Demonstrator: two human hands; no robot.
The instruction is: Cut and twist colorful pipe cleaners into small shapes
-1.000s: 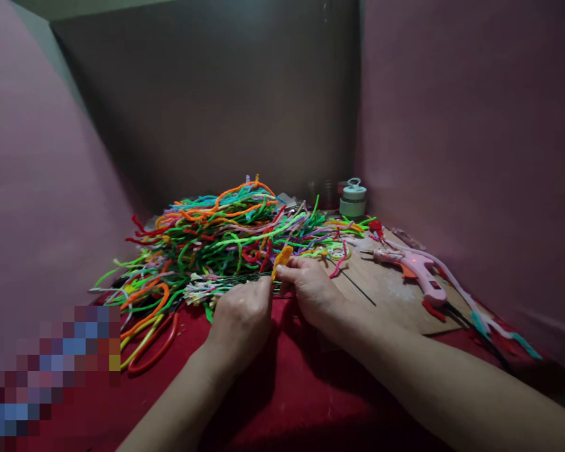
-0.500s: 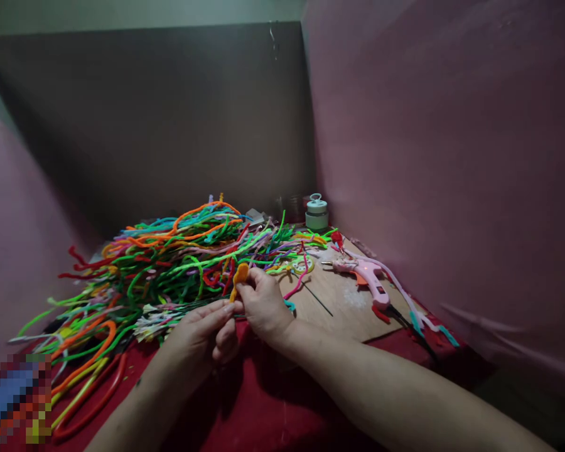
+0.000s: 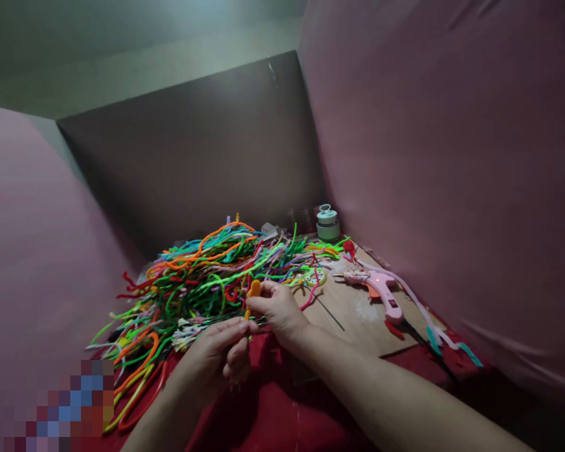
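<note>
A small orange-yellow fuzzy piece (image 3: 253, 297) stands upright between my hands, above the red cloth. My right hand (image 3: 279, 309) pinches its upper part between thumb and fingers. Just below, my left hand (image 3: 230, 349) is closed at the lower end of the same piece, its fingertips close to my right hand. Behind my hands lies a large pile of colourful fuzzy stems (image 3: 207, 270), with a bundle of white-tipped stems (image 3: 186, 333) at its front.
A pink glue gun (image 3: 381, 290) lies on a wooden board (image 3: 362, 326) at the right, its cable trailing right. Behind stands a pale green jar (image 3: 328, 225). A yellow-green tape roll (image 3: 315, 277) and a thin dark stem (image 3: 330, 314) are on the board. Red cloth (image 3: 263, 414) covers the front.
The view has tilted and shifted, so the table items appear farther right and lower. Both hands remain on the orange-yellow piece, which now looks narrower, turned more edge-on.
</note>
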